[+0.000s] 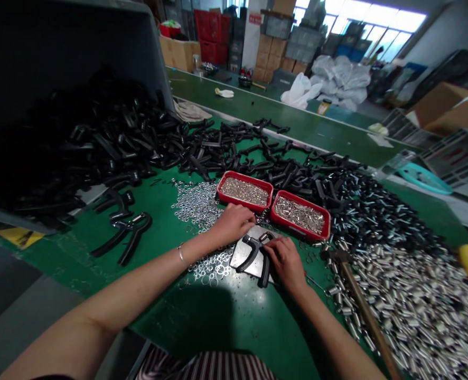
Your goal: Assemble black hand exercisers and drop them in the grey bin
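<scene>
A black hand grip strengthener (253, 255) with a small metal spring lies on a metal plate (239, 252) in front of me. My right hand (288, 261) is closed on the strengthener's right side, near its spring end. My left hand (234, 224) hovers just above the plate's upper left corner, below the left red tray (245, 191). Its fingers are pinched together, and what they hold, if anything, is hidden. Metal nuts or rings (198, 203) are scattered around my left wrist. Small shiny parts fill the right red tray (300, 215).
A hammer (361, 301) lies at the right beside a heap of metal springs or cylinders (416, 306). Black bolts (380, 211) are piled behind it. A tipped grey bin (160, 63) spills black handles at the left. Another grip strengthener (129, 235) lies nearby.
</scene>
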Available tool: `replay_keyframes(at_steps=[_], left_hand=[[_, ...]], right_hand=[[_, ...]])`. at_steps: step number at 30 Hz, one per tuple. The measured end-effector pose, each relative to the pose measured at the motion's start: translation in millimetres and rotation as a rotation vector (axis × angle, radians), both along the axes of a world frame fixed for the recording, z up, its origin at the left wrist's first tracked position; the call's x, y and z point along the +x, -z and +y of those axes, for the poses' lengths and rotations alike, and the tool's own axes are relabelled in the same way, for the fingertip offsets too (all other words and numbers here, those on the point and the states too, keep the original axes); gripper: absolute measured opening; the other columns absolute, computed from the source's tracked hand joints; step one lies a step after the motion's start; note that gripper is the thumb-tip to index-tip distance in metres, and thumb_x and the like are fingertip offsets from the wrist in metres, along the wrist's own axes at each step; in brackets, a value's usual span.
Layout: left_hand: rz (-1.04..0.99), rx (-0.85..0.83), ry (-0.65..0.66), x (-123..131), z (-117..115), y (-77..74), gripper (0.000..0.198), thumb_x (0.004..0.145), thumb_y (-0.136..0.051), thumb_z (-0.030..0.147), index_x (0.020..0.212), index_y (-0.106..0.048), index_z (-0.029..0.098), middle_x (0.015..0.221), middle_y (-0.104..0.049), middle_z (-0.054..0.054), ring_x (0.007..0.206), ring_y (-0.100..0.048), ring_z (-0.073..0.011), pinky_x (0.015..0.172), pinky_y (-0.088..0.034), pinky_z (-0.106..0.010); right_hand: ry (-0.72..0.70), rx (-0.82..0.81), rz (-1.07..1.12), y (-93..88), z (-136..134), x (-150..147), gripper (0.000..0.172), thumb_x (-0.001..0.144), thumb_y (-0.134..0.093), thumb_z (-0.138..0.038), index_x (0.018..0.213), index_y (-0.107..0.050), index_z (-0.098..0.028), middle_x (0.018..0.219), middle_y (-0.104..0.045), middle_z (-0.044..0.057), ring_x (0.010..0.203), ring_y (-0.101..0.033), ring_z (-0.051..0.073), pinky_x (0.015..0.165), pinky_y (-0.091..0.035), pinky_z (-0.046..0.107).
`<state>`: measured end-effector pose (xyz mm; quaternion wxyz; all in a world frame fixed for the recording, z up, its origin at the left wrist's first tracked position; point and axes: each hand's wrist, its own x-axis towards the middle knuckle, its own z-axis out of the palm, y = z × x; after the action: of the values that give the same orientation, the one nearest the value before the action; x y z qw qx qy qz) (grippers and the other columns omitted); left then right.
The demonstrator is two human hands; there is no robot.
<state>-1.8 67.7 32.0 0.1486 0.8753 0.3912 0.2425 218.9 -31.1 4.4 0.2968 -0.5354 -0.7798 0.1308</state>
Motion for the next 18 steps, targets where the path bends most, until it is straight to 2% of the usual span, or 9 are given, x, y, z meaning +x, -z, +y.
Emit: replay_keyframes(at_steps=[2, 4, 11, 14, 18], left_hand=[[0.053, -0.022, 0.071, 7.3, -23.3, 1.7, 0.014, 0.095, -0.056, 0.028, 0.092, -0.066, 0.02, 0.093, -0.067, -0.003, 0.097, -0.057, -0.0213, 0.092, -0.036, -0.038], [0.094, -0.003, 0.101, 14.2, -34.6, 4.2, 0.014, 0.095, -0.055, 0.026, 0.092, -0.066, 0.019, 0.093, -0.068, -0.004, 0.096, -0.057, -0.0218, 0.091, -0.035, -0.038], [0.258, 0.12, 0.144, 28.0, -37.6, 7.8, 0.021, 0.098, -0.049, 0.028, 0.089, -0.064, 0.017, 0.09, -0.068, -0.008, 0.093, -0.056, -0.0238, 0.087, -0.035, -0.04], [0.303, 0.192, 0.165, 30.0, -42.0, 7.8, 0.022, 0.099, -0.046, 0.025, 0.091, -0.064, 0.016, 0.091, -0.068, -0.009, 0.092, -0.056, -0.0247, 0.085, -0.035, -0.04], [0.387, 0.32, 0.233, 34.6, -46.4, 7.4, 0.017, 0.097, -0.047, 0.017, 0.094, -0.064, 0.014, 0.091, -0.068, -0.011, 0.092, -0.057, -0.0255, 0.084, -0.035, -0.042]], right_hand=[[-0.003, 0.029, -0.056, 2.8, 0.3, -0.5, 0.02, 0.1, -0.049, -0.031, 0.093, -0.065, -0.021, 0.093, -0.065, 0.008, 0.093, -0.056, 0.025, 0.087, -0.047, 0.039], [0.0, 0.049, -0.12, 4.3, 0.7, -1.5, 0.022, 0.101, -0.047, -0.031, 0.095, -0.066, -0.02, 0.092, -0.065, 0.009, 0.092, -0.055, 0.025, 0.085, -0.047, 0.038], [-0.052, 0.049, -0.316, 1.5, -0.3, -4.4, 0.031, 0.103, -0.04, -0.029, 0.096, -0.069, -0.018, 0.094, -0.067, 0.012, 0.093, -0.052, 0.027, 0.086, -0.047, 0.041], [-0.071, 0.003, -0.24, -0.9, 1.1, -2.1, 0.029, 0.102, -0.042, -0.027, 0.096, -0.068, -0.018, 0.098, -0.067, 0.012, 0.096, -0.054, 0.027, 0.09, -0.046, 0.042], [-0.016, -0.136, 0.088, -1.4, -1.3, 10.6, 0.018, 0.099, -0.051, -0.03, 0.101, -0.066, -0.02, 0.101, -0.068, 0.008, 0.1, -0.06, 0.024, 0.093, -0.048, 0.04]])
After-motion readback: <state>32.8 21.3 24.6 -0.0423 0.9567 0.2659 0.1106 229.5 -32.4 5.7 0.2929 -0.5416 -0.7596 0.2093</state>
